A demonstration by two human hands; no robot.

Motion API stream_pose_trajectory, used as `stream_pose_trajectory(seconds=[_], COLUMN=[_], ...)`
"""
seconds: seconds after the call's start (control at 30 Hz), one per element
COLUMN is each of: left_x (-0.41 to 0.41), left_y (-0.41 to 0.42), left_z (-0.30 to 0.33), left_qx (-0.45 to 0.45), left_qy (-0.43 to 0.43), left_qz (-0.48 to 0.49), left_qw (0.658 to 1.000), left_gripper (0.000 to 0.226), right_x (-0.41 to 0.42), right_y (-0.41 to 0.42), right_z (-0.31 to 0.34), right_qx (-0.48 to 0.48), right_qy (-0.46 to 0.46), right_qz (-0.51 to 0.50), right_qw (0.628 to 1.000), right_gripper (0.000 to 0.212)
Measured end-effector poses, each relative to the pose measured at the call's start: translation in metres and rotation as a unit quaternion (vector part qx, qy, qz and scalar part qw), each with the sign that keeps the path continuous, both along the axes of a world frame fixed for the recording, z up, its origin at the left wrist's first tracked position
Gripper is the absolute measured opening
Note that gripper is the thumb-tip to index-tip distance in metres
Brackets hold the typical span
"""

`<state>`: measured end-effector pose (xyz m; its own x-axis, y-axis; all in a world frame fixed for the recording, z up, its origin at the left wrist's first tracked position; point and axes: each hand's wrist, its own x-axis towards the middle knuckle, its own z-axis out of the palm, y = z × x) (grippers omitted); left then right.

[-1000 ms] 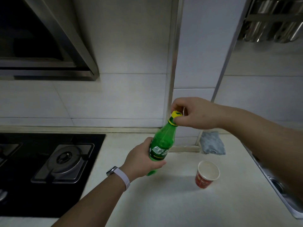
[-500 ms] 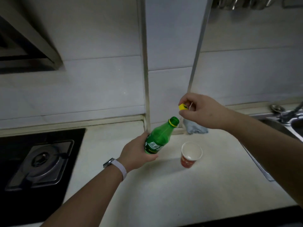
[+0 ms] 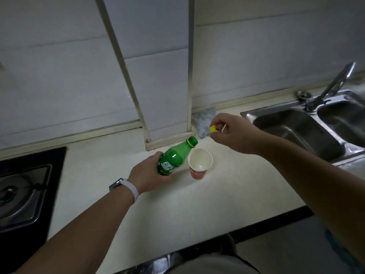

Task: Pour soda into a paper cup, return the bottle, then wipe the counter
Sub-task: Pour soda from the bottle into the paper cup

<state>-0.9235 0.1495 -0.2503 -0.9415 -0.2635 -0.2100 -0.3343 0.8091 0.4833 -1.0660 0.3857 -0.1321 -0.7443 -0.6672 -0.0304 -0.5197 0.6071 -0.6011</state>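
Observation:
My left hand [image 3: 148, 174] grips the lower body of a green soda bottle [image 3: 175, 157], which is uncapped and tilted to the right, its open mouth just above the left rim of the paper cup. The red paper cup [image 3: 199, 165] stands upright on the pale counter [image 3: 177, 210], its white inside looking empty. My right hand [image 3: 233, 131] hovers above and right of the cup, pinching the yellow bottle cap [image 3: 213, 128] between its fingers. A grey-blue cloth [image 3: 203, 120] lies crumpled against the wall behind the cup.
A black gas hob [image 3: 21, 192] with a metal burner fills the left side. A steel double sink [image 3: 308, 127] with a tap [image 3: 333, 84] lies to the right. A boxed pillar [image 3: 164, 76] juts from the tiled wall behind the bottle.
The cap came off the bottle and my right hand carried it away to the right. My left hand tilted the bottle and brought its mouth over the cup. The view dropped toward the counter.

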Motion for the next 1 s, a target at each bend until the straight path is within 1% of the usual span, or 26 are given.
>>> stream_pose_trajectory(seconds=[0.17, 0.4, 0.67, 1.0], left_x=[-0.009, -0.013, -0.012, -0.011], left_y=[0.004, -0.001, -0.007, -0.006], left_z=[-0.007, -0.016, -0.025, -0.02], left_qx=[-0.029, -0.057, -0.082, -0.123], left_qy=[-0.021, -0.064, -0.089, -0.13], left_qz=[-0.016, -0.038, -0.051, -0.053], left_qw=[0.999, 0.996, 0.991, 0.982], left_gripper=[0.058, 0.05, 0.049, 0.046], right_x=[-0.007, -0.015, -0.021, -0.021], right_y=[0.009, 0.015, 0.013, 0.013], right_z=[-0.01, -0.028, -0.043, -0.052], right_qx=[-0.008, -0.015, -0.024, -0.026], right_qy=[-0.014, -0.039, -0.048, -0.062], right_qz=[-0.002, 0.01, 0.021, 0.031], right_qw=[1.0, 0.999, 0.998, 0.997], right_gripper=[0.016, 0.017, 0.017, 0.018])
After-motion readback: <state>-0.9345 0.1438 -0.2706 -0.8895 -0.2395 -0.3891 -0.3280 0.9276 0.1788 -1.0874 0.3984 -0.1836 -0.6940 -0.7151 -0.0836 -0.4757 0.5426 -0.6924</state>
